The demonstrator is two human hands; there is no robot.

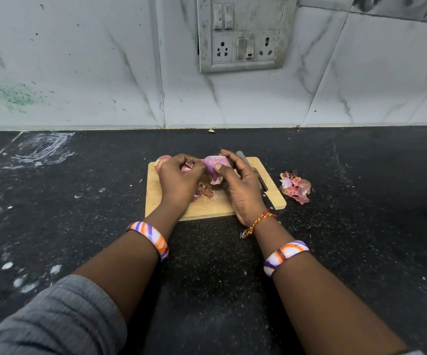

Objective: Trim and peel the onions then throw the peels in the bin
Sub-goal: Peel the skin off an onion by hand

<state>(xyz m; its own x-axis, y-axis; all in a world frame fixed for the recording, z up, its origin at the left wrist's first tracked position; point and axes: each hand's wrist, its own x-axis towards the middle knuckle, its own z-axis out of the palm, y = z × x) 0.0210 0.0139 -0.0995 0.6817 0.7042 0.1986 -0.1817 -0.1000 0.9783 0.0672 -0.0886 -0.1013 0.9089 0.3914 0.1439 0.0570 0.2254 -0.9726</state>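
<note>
A partly peeled purple onion (213, 166) is held above the wooden cutting board (271, 194). My right hand (240, 188) grips it, thumb pressed on its front. My left hand (178, 179) pinches a strip of peel (189, 165) at the onion's left side. Loose peels (206, 190) lie on the board under my hands. Another onion (161, 160) sits at the board's far left corner, mostly hidden behind my left hand. A knife (261, 181) lies along the board's right side, partly covered by my right hand. No bin is in view.
A pile of pink onion peels (295, 187) lies on the black speckled counter (361, 175) right of the board. A tiled wall with a switch and socket panel (243, 34) rises behind. White smears mark the counter at the left.
</note>
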